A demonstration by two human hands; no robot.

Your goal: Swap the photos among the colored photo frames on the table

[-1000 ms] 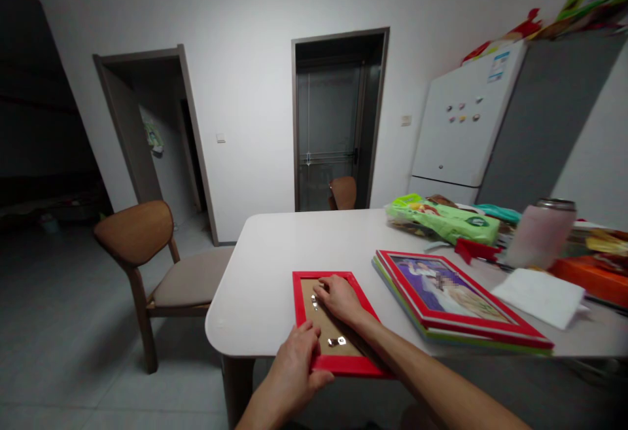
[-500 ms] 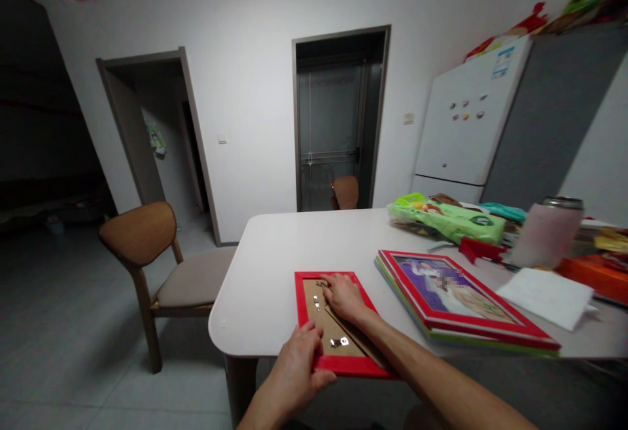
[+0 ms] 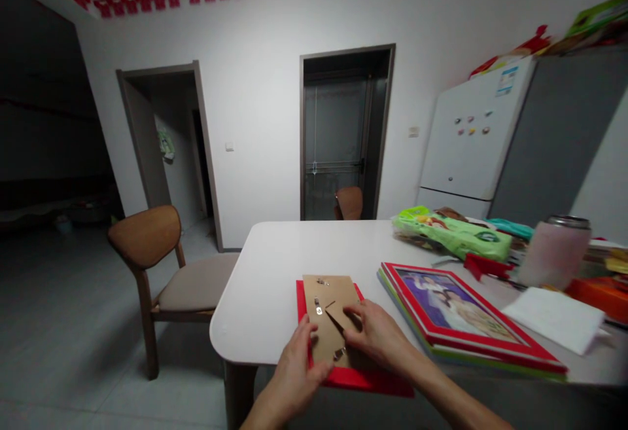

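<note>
A red picture frame (image 3: 366, 381) lies face down near the table's front edge. Its brown backing board (image 3: 326, 348) sits raised and askew over it, with small metal clips (image 3: 318, 307) and a partly lifted stand flap (image 3: 338, 315). At the lower left corner, my left hand (image 3: 297, 364) is closed around the frame's edge, its fingers and thumb also touching the board. My right hand (image 3: 375, 335) grips the board by its flap on the right side; the fingertips are partly hidden behind the flap.
To the right lies a stack of picture frames (image 3: 466, 309), the top one red with a photo. Beyond are a green wipes pack (image 3: 456, 237), a pink jar (image 3: 557, 253) and white paper (image 3: 554, 315). A wooden chair (image 3: 147, 240) stands left of the white table (image 3: 289, 247).
The backing board has come up out of the red frame's recess. My right hand has moved from the board's far end back to the flap. The camera view has tilted up slightly.
</note>
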